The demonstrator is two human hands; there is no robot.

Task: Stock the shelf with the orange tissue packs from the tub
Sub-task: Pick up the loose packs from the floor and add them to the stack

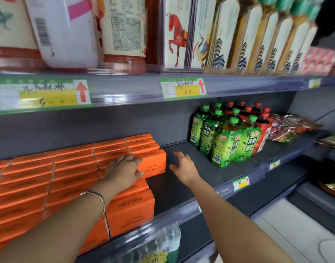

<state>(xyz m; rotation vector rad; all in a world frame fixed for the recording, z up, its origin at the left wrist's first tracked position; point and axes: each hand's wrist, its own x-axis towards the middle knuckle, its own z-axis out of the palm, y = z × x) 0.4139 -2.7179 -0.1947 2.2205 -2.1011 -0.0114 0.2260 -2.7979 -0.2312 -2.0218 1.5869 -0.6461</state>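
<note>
1. I see the shelf [181,177] already filled on its left with orange tissue packs [73,168]; the right-middle part is bare.
2. My left hand [125,169] lies flat on the newest pack [153,162], not clamped.
3. My right hand [183,166] is open and empty.
4. The tub is out of view, so I cannot tell what remains.

The tub is not seen anywhere in the view. The rows of orange tissue packs [71,168] are cut off by the left edge, and those at the far left are smeared by blur. Part of the top pack [153,162] is covered by the left hand [125,169], so the contact of the fingertips cannot be judged. The palm of the right hand [183,168] is turned away and is not shown. The bottles on the upper shelf [238,35] are cropped at the top and blurred. The handwriting on the price labels [183,89] is too blurred to be read. The bag [162,247] under the shelf is cut off by the bottom edge.
</note>
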